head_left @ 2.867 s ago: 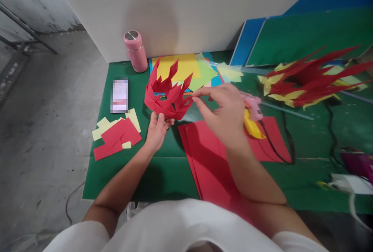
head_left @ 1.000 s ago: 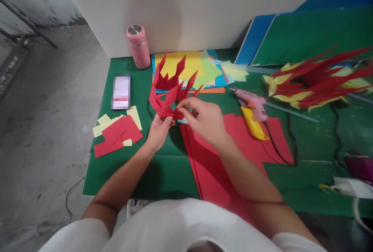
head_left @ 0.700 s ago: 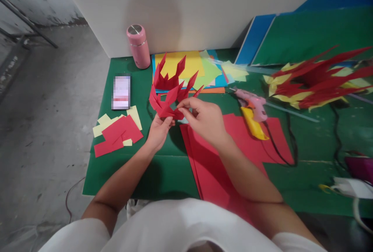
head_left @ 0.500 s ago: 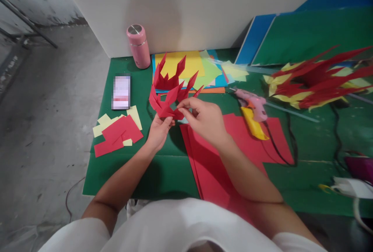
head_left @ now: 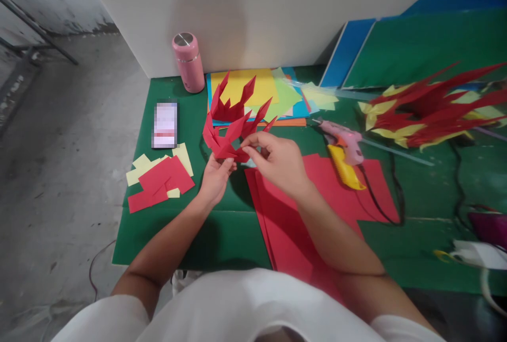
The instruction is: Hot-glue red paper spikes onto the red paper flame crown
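A spiky red folded-paper piece (head_left: 232,125) is held up above the green table (head_left: 166,236). My left hand (head_left: 215,177) grips its lower edge from below, fingers closed on the paper. My right hand (head_left: 277,162) pinches the piece's right side between thumb and fingers. Under my right forearm lie large red paper sheets (head_left: 301,210).
A pink flask (head_left: 187,62) stands at the back by the white wall, a phone (head_left: 165,124) lies to the left. Red and yellow paper scraps (head_left: 160,181) sit front left. Coloured sheets (head_left: 277,94), a pink and yellow glue gun (head_left: 343,149) and a red-yellow spiky paper piece (head_left: 428,104) lie to the right.
My right hand has come in from the glue gun's side to pinch the red piece. Over the last second both hands and the piece have hardly moved.
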`<state>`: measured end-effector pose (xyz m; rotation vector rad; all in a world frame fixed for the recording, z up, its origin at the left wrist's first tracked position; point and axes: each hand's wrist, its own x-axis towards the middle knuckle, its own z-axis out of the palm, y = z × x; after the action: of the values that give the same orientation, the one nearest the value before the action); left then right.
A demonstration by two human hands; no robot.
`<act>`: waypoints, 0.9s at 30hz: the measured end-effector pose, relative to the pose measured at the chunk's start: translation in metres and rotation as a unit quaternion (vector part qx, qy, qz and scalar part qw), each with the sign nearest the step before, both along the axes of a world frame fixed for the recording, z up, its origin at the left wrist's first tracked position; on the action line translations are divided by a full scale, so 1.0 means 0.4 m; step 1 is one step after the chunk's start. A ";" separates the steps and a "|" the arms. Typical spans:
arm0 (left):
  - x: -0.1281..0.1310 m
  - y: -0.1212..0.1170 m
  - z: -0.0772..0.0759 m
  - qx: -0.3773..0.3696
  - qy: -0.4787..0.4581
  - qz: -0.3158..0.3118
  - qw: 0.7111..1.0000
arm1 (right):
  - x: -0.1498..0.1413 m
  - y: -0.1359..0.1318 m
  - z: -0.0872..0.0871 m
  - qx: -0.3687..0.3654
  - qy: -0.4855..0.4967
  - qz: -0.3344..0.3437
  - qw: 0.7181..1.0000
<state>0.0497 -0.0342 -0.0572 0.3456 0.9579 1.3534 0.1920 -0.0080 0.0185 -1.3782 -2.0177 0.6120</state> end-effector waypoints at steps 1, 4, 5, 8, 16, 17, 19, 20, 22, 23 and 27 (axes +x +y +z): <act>0.000 0.000 0.000 0.000 0.000 0.001 1.000 | 0.000 0.000 0.000 0.000 0.000 0.000 1.000; -0.002 0.000 -0.001 0.001 -0.001 -0.002 1.000 | 0.000 -0.001 0.002 -0.004 0.001 0.001 1.000; -0.002 0.000 -0.001 0.002 -0.002 -0.003 1.000 | 0.000 -0.002 0.003 -0.007 0.000 0.001 1.000; -0.003 0.001 -0.001 -0.001 0.003 -0.004 1.000 | -0.001 -0.002 0.005 -0.013 0.000 0.001 1.000; -0.002 0.001 0.003 -0.005 0.008 -0.001 1.000 | -0.002 -0.004 0.004 -0.015 0.000 0.001 1.000; -0.002 0.001 0.004 -0.005 0.008 0.000 1.000 | -0.003 -0.004 0.004 -0.016 -0.001 0.000 1.000; -0.002 0.001 0.005 -0.006 0.007 0.003 1.000 | -0.003 -0.005 0.003 -0.017 -0.001 0.001 1.000; -0.002 0.001 0.006 -0.006 0.006 0.004 1.000 | -0.003 -0.005 0.003 -0.018 0.000 0.001 1.000; -0.002 0.002 0.007 -0.006 0.005 0.005 1.000 | -0.003 -0.006 0.004 -0.015 0.000 0.002 1.000; -0.002 0.002 0.008 -0.005 0.004 0.006 1.000 | -0.004 -0.007 0.004 -0.014 -0.003 0.002 1.000; -0.003 0.004 0.006 -0.004 0.015 0.013 1.000 | -0.005 -0.012 0.010 -0.012 -0.027 0.011 1.000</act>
<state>0.0485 -0.0327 -0.0548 0.3502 0.9961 1.3721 0.1900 -0.0130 0.0225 -1.4019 -2.0772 0.6161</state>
